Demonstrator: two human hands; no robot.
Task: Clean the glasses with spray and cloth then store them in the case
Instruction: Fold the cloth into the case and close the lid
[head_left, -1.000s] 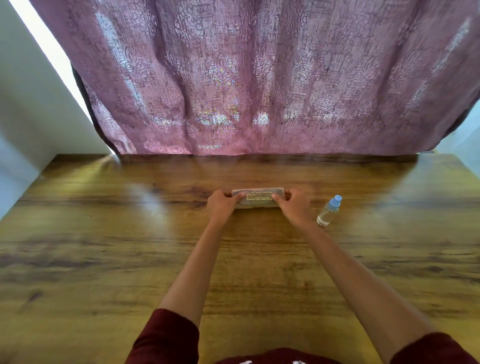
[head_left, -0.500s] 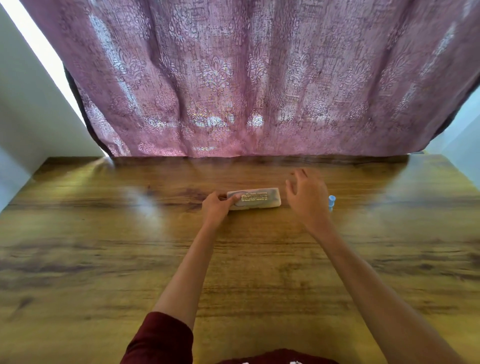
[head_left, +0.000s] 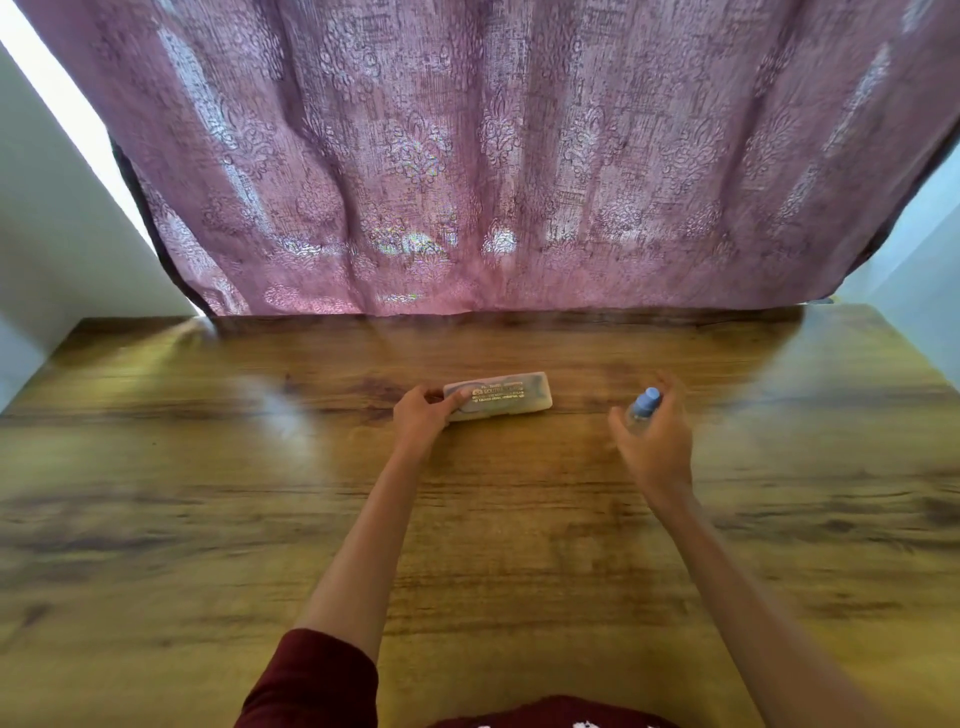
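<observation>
Table (head_left: 208, 519): big wood top, mostly bare.
Case (head_left: 498, 401): lid closed, mid-table; your left hand (head_left: 423, 418) pinches its left end.
Spray bottle (head_left: 643, 408): your right hand (head_left: 655, 441) is curled round it, blurry though.
Risk: loose grip, so the bottle could slip.
Writing: gold print on the lid, unreadable.

Single head-worn wide-angle view, angled forward and down over the wooden table (head_left: 208, 519) toward the curtain (head_left: 493, 156).

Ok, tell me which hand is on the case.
The left hand, resting on the left end of the case. The right hand is at the spray bottle instead.
</observation>
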